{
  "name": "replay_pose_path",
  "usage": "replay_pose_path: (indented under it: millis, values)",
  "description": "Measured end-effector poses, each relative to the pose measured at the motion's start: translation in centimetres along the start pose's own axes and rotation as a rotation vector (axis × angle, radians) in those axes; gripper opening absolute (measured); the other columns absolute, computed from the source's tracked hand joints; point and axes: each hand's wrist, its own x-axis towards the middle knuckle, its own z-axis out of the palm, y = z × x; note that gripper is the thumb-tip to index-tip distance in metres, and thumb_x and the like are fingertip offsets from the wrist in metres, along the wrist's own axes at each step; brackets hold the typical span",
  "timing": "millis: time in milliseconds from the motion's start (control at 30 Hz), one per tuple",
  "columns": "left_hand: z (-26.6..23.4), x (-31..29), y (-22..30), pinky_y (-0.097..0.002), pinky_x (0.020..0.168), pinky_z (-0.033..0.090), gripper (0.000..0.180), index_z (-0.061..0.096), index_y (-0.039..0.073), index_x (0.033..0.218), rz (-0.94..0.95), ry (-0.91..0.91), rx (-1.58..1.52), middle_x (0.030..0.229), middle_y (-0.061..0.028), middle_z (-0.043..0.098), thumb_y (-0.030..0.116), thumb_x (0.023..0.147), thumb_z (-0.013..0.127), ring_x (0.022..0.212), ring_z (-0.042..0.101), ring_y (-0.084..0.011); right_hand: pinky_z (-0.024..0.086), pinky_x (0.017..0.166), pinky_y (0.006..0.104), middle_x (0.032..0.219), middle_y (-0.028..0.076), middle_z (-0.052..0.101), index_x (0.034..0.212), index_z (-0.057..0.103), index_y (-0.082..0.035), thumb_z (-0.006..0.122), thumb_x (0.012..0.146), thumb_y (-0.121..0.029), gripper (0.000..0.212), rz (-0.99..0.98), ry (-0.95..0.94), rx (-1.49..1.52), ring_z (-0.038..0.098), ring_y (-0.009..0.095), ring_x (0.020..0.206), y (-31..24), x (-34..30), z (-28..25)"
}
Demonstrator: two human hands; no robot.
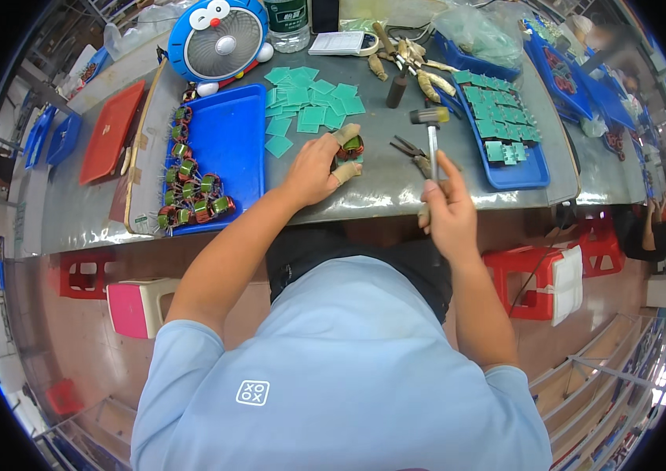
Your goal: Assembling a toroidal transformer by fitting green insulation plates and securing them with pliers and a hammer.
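With finger cots on its thumb and a fingertip, my left hand [317,169] grips a wire-wound ring coil [353,146] at the middle of the bench. A green edge shows beneath the coil, partly hidden by the fingers. My right hand [449,206] is closed round the handle of a small hammer [429,118], its head raised and pointing away from me, apart from the coil. Pliers [408,147] lie just left of the hammer handle. Several thin green square boards [301,94] are spread loosely beyond my left hand.
At left, a blue tray [227,118] holds several coils [188,188] along its left side. Another blue tray [523,177] at right carries rows of green-board parts [499,110]. A cartoon-shaped fan [225,45], a bottle [287,27] and worn-handled tools [408,59] stand or lie at the back.
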Motion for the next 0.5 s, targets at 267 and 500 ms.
replay_pose_path:
  millis: [267, 500]
  values:
    - [-0.2, 0.0, -0.4, -0.0369, 0.114, 0.043, 0.092, 0.042, 0.008, 0.157, -0.163, 0.112, -0.31, 0.141, -0.0174, 0.058, 0.029, 0.082, 0.091, 0.132, 0.06, -0.0288, 0.053, 0.067, 0.0357, 0.097, 0.013, 0.07, 0.15, 0.055, -0.01, 0.062, 0.102, -0.011, 0.049, -0.271, -0.116, -0.502, 0.065, 0.021, 0.069, -0.7, 0.3, -0.5]
    - [-0.2, 1.3, 0.4, -0.0421, 0.085, 0.052, 0.048, 0.072, 0.008, 0.12, -0.177, 0.055, -0.284, 0.106, -0.0158, 0.069, 0.037, 0.084, 0.085, 0.096, 0.067, -0.0344, 0.055, 0.07, 0.0457, 0.092, 0.015, 0.068, 0.148, 0.057, -0.015, 0.066, 0.097, -0.012, 0.051, -0.546, -0.311, -0.844, 0.067, 0.037, 0.078, -5.3, 1.9, 0.7]
